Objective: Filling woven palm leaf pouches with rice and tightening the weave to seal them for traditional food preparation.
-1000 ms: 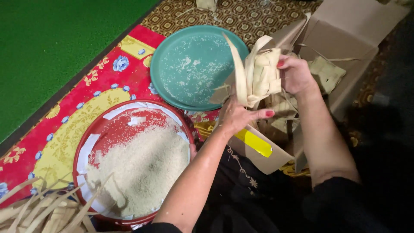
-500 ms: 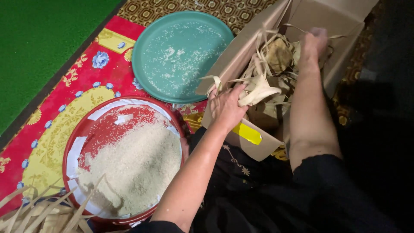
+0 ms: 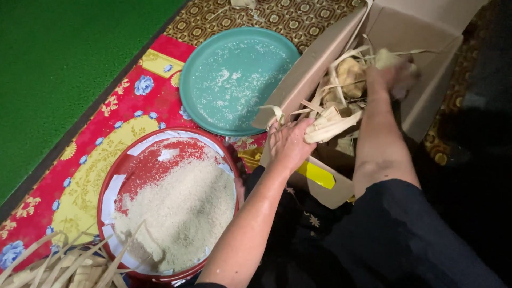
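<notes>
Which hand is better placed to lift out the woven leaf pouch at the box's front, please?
Left, probably. The left hand already touches the pouch at the front of the box; the right hand is deep among the leaves at the back.

Floor covered in layered mats and carpets, lit dimly from above.

A green carpet (image 3: 58, 64) fills the far left; beside it lies a red mat (image 3: 133, 114) with yellow and blue flowers. A brown patterned carpet (image 3: 266, 16) runs along the far side, darkening rightward.
</notes>
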